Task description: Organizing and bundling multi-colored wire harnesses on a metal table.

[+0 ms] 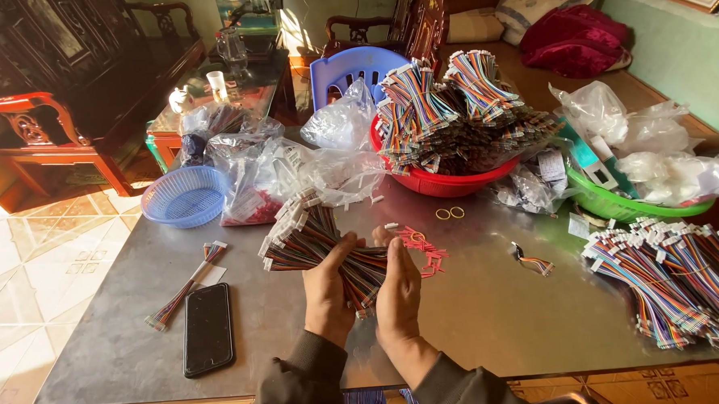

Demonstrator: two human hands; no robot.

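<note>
Both my hands grip one thick bundle of multicoloured ribbon cables (312,236) with white connectors at its far end. My left hand (329,292) wraps the bundle from the left, and my right hand (397,289) closes on its near end from the right. The bundle fans out up and to the left over the grey metal table (477,302). Small red connector pieces (426,251) lie just beyond my right hand.
A red basin (447,182) heaped with cable bundles stands behind, a green basin (618,207) with plastic bags at right, a blue basket (185,197) at left. A black phone (207,328) and one loose cable (185,286) lie left; more cables (678,281) pile right.
</note>
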